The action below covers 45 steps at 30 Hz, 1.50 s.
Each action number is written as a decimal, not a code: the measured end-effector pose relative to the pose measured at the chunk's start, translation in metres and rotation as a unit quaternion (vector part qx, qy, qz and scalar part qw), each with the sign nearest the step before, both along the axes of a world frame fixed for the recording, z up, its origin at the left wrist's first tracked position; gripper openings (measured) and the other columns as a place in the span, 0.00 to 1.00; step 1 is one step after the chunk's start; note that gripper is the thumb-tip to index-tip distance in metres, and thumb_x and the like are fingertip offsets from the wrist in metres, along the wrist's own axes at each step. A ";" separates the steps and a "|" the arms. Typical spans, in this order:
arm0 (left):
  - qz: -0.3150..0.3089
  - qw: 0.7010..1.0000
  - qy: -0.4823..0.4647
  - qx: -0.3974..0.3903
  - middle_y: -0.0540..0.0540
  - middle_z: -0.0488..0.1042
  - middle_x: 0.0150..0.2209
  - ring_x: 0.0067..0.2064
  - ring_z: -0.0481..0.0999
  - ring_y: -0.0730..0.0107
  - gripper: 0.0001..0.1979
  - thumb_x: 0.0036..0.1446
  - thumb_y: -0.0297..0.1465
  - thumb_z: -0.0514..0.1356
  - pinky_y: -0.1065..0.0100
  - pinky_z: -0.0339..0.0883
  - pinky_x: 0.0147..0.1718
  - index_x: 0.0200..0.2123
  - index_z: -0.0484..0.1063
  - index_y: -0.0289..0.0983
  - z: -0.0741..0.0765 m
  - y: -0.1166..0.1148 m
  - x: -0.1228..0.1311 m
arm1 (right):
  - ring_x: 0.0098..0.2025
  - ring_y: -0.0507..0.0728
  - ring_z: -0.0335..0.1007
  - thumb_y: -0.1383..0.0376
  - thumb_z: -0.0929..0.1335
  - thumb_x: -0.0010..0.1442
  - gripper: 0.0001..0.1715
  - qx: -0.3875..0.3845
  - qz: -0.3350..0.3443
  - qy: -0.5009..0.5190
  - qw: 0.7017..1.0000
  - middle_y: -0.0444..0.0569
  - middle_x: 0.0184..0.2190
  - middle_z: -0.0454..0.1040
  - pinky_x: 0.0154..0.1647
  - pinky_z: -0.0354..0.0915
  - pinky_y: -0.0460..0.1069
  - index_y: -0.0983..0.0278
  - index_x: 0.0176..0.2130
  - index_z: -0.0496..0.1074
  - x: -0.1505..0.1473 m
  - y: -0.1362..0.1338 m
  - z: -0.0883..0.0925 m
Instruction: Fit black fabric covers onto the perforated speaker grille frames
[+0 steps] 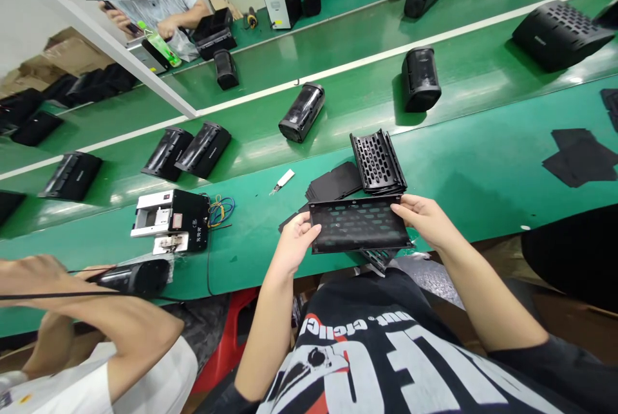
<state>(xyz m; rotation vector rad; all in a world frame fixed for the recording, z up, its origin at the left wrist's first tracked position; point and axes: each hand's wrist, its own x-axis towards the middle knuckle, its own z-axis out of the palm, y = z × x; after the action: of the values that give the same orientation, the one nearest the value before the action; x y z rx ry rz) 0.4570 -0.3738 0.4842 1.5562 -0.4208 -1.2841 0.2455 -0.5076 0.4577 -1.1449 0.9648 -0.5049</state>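
Note:
Between my hands is a black slotted panel (360, 226), held level over the table's front edge. My left hand (298, 241) grips its left end, thumb on top. At the right end, my right hand (419, 217) pinches the upper corner between thumb and fingers. Just behind the panel stands a stack of black perforated grilles (379, 159). Thin black sheets (335, 181) lie fanned out to the left of that stack. Another perforated piece (379, 258) shows partly under the panel; the rest of it is hidden.
A small machine (190, 217) with wires sits left on the green table (251, 246), near a white-handled cutter (284, 179). Black speaker housings (302, 111) rest on the green belt. A co-worker's arm (120, 317) is at left; more black sheets (579, 156) lie right.

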 end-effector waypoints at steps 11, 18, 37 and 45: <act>0.046 0.998 0.019 -0.034 0.51 0.73 0.24 0.25 0.72 0.75 0.14 0.42 0.33 0.64 0.75 0.64 0.24 0.33 0.66 0.35 0.042 0.006 -0.005 | 0.28 0.53 0.69 0.60 0.69 0.48 0.20 -0.052 -0.027 -0.009 0.998 0.46 0.28 0.74 0.28 0.68 0.47 0.63 0.42 0.71 -0.007 0.003 0.050; 0.031 0.996 0.031 -0.075 0.47 0.76 0.32 0.36 0.74 0.69 0.16 0.44 0.28 0.63 0.72 0.67 0.35 0.40 0.68 0.35 0.056 0.011 -0.008 | 0.35 0.54 0.71 0.62 0.70 0.48 0.16 -0.101 -0.055 -0.032 0.993 0.46 0.31 0.75 0.38 0.69 0.49 0.61 0.39 0.73 -0.008 0.001 0.061; 0.034 0.997 0.033 -0.059 0.45 0.76 0.31 0.31 0.74 0.70 0.19 0.43 0.29 0.63 0.73 0.66 0.28 0.42 0.69 0.35 0.056 0.011 -0.006 | 0.28 0.53 0.70 0.62 0.70 0.48 0.12 -0.098 -0.040 -0.020 0.994 0.45 0.25 0.73 0.28 0.68 0.47 0.63 0.35 0.73 -0.010 -0.002 0.061; 0.040 0.996 0.051 -0.056 0.47 0.75 0.30 0.29 0.72 0.74 0.18 0.43 0.29 0.63 0.75 0.63 0.26 0.41 0.70 0.36 0.055 0.011 -0.006 | 0.22 0.51 0.65 0.62 0.70 0.47 0.09 -0.087 -0.051 -0.025 0.995 0.40 0.15 0.64 0.21 0.64 0.45 0.64 0.29 0.71 -0.007 -0.002 0.064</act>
<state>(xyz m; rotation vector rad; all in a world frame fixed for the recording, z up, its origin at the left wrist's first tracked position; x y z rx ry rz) 0.4509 -0.3633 0.5395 1.3927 -0.3563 -1.2516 0.2382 -0.5093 0.5220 -1.2361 0.9535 -0.7089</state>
